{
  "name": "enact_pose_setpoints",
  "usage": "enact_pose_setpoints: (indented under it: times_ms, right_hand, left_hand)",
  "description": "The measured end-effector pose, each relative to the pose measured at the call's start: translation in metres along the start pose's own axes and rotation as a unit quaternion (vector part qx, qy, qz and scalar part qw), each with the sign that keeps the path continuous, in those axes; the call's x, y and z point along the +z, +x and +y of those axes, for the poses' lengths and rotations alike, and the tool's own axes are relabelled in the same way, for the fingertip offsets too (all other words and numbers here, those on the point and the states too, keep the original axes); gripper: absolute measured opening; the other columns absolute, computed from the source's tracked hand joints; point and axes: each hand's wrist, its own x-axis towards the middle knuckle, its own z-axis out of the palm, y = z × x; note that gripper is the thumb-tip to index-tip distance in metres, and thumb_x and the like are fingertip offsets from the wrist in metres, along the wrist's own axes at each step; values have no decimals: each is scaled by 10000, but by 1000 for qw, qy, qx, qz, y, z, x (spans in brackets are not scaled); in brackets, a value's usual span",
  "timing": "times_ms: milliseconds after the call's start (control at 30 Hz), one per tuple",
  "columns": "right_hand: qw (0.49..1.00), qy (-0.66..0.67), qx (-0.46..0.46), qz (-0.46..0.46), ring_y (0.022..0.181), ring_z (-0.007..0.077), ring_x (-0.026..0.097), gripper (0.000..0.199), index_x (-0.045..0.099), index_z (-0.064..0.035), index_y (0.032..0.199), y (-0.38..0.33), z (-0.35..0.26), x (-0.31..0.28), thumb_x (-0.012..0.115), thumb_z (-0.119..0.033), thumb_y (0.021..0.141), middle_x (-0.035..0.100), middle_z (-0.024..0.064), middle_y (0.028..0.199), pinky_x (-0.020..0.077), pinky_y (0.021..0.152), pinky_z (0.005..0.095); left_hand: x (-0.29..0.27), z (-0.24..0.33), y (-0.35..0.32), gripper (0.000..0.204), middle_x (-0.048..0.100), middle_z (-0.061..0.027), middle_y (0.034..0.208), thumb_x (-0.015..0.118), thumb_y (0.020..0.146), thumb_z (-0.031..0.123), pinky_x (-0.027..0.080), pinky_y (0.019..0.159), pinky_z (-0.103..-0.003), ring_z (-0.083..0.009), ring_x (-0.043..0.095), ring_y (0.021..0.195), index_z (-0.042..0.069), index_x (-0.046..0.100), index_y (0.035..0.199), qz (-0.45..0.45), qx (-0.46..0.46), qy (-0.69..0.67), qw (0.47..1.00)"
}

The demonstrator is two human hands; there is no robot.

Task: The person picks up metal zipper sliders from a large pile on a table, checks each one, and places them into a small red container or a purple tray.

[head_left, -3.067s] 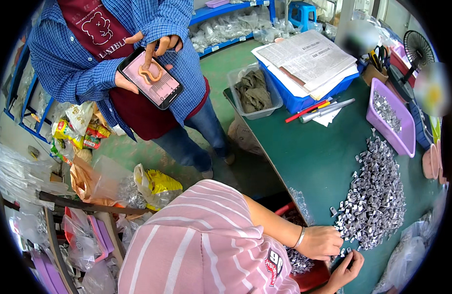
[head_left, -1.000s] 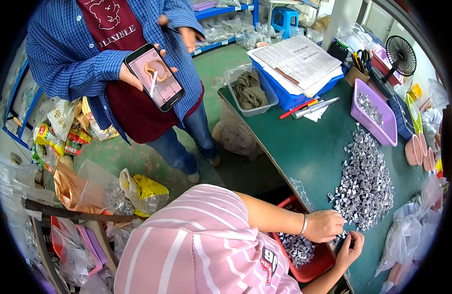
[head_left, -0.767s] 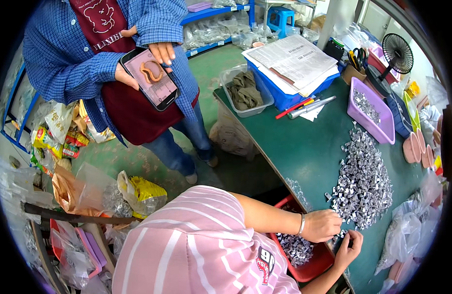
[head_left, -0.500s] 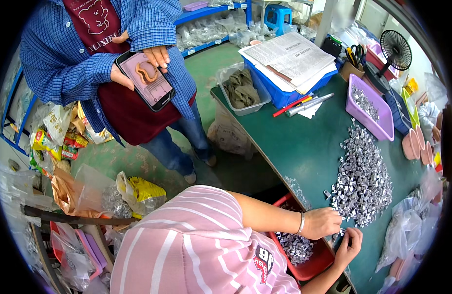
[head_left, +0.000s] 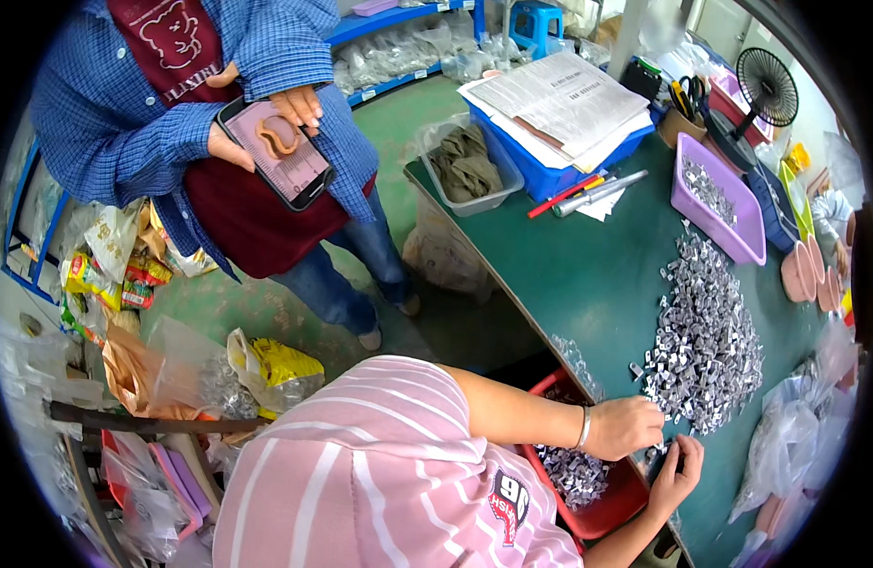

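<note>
My left hand (head_left: 626, 428), with a bracelet at its wrist, is closed at the near edge of a pile of small grey metal clips (head_left: 706, 331) on the green table. Just to its right my right hand (head_left: 677, 475) has its fingers bent in, low over the table edge. Whatever the fingertips of either hand hold is too small or hidden to make out. A few loose clips lie between the two hands. Below them, at the table's edge, a red tray (head_left: 614, 515) holds more clips, partly covered by my left forearm.
A purple basket (head_left: 760, 232) with metal parts stands beyond the pile, near a black fan (head_left: 767, 87). Farther back are a blue bin (head_left: 540, 194) under papers, a clear tub (head_left: 484, 204) with cloth and some pens. Across the table corner a person in a checked shirt (head_left: 133, 142) holds a phone (head_left: 277, 151).
The view has shifted very slightly. My hands stay at the near edge of the pile with only small finger movement, and the other person's phone has barely moved.
</note>
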Motion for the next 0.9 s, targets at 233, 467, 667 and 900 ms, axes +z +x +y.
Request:
enact_pose_setpoints:
  times_ms: [233,467,667,900]
  right_hand:
    - [999,-27,34,31,1009,316,656,162,696,22,1015,-7,-8,0,637,36,865,688,180,1035,494,927,383]
    - [983,45,127,128,787,198,621,144,677,15,997,-17,-35,-5,658,48,859,672,110,937,506,734,294]
    - [993,39,94,61,841,252,629,198,689,-6,990,-22,-45,-1,679,77,810,650,122,948,506,744,327]
    - [997,-5,72,32,888,308,620,195,689,-18,992,-18,-43,4,682,64,815,631,131,955,505,780,368]
  left_hand:
    - [-5,-3,11,160,615,-155,877,591,783,80,495,785,-438,-343,609,843,-4,619,917,-4,12,-51,999]
    - [-29,0,19,274,663,-164,953,609,783,-129,532,779,-380,-324,654,861,-5,667,1020,27,-75,-103,991]
    - [-27,7,24,268,656,-146,1034,701,774,-39,510,810,-405,-324,637,923,5,666,1036,-40,-76,-73,994]
    - [-29,2,22,303,666,-125,940,767,748,23,501,774,-405,-317,631,856,17,674,1037,-83,-70,-65,992]
